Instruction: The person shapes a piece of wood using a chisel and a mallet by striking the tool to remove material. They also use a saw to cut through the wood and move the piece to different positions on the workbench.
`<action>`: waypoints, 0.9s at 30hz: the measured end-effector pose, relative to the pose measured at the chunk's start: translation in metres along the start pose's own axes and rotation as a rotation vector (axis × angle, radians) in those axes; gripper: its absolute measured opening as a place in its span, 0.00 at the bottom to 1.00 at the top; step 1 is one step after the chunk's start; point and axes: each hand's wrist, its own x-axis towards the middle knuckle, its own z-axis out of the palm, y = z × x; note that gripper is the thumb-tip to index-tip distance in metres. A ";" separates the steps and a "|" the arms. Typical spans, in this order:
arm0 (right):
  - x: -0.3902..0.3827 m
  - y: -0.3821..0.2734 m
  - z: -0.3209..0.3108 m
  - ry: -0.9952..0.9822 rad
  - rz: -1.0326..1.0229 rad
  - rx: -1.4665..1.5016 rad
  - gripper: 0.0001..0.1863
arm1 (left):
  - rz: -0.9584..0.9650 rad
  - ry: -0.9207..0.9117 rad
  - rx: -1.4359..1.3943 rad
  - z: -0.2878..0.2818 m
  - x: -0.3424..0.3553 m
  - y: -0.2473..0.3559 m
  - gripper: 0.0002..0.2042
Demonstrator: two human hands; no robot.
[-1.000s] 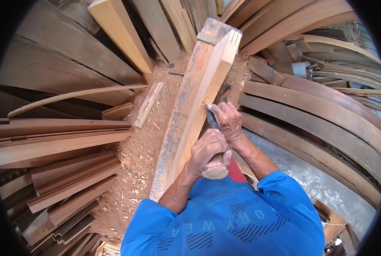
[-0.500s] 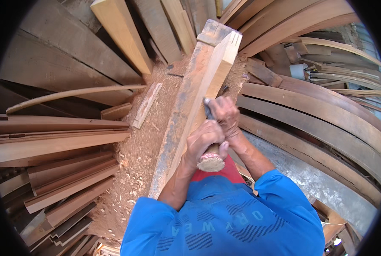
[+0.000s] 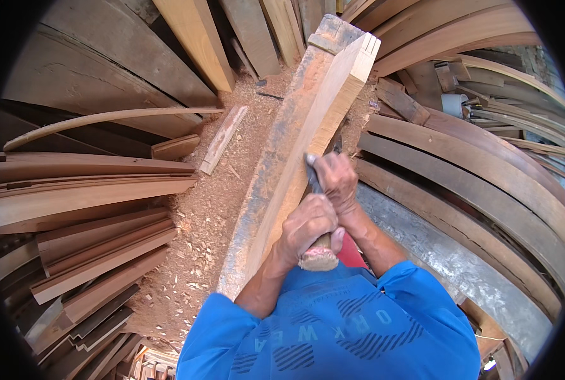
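A pale timber piece (image 3: pixel 323 104) lies slanting across a long worn beam (image 3: pixel 276 130), its squared far end showing dark lines. My left hand (image 3: pixel 309 225) is wrapped round the thick wooden handle of a chisel (image 3: pixel 319 258), whose frayed butt faces me. Ahead of it, my right hand (image 3: pixel 336 180) grips the chisel's dark metal shank, thumb laid along it. Both hands are close together over the timber's right edge. The cutting end is mostly hidden behind the right hand, so whether it touches the wood cannot be made out.
Shavings and sawdust (image 3: pixel 213 209) cover the ground left of the beam, with a short offcut (image 3: pixel 224 139) lying there. Stacked boards (image 3: pixel 92 202) crowd the left. Curved planks (image 3: pixel 460 183) lie at the right beside a grey metal sheet (image 3: pixel 422 247). Upright boards (image 3: pixel 200 44) stand at the far side.
Both hands, still on the chisel, have drawn back a little along the timber toward me. The whole view has shifted slightly, and the timber now appears farther up and right.
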 end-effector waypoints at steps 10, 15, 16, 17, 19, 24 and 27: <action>0.066 0.043 -0.024 0.083 -0.101 -0.091 0.05 | 0.131 0.004 -0.028 0.016 0.067 -0.030 0.13; 0.004 -0.003 -0.013 -0.097 -0.017 -0.009 0.06 | 0.016 0.048 -0.014 0.002 0.011 -0.005 0.13; 0.001 0.002 -0.013 -0.137 -0.020 0.026 0.06 | -0.025 0.036 -0.011 0.004 0.014 -0.005 0.13; 0.005 0.011 -0.017 -0.163 -0.039 0.058 0.06 | -0.044 0.030 -0.004 0.006 0.023 0.000 0.13; 0.039 0.024 -0.025 -0.090 -0.077 0.066 0.05 | 0.030 0.009 -0.019 0.010 0.052 -0.010 0.14; 0.051 0.027 -0.017 0.049 -0.065 -0.021 0.07 | 0.058 0.007 -0.042 0.007 0.049 -0.020 0.13; -0.007 -0.008 0.006 -0.009 -0.044 -0.077 0.04 | 0.010 0.091 -0.037 0.000 -0.007 -0.002 0.12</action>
